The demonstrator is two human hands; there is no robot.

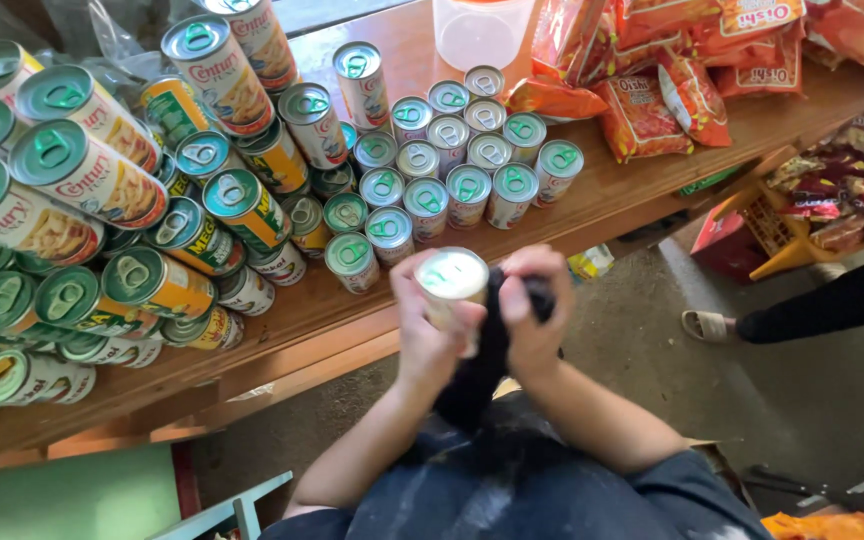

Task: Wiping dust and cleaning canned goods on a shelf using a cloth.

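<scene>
My left hand (426,322) grips a small tin can (450,277) with a pull-tab lid, held upright in front of the wooden shelf (282,318). My right hand (532,305) presses a black cloth (482,365) against the can's right side. The cloth hangs down between my forearms. Just beyond my hands, several matching white-labelled cans (429,205) stand in rows on the shelf.
Stacks of larger cans (82,175) with green lids fill the shelf's left side. Orange snack bags (652,100) and a clear plastic container (480,30) lie at the back right. Another person's leg and sandalled foot (708,324) rest on the floor at right, near a basket of packets (832,200).
</scene>
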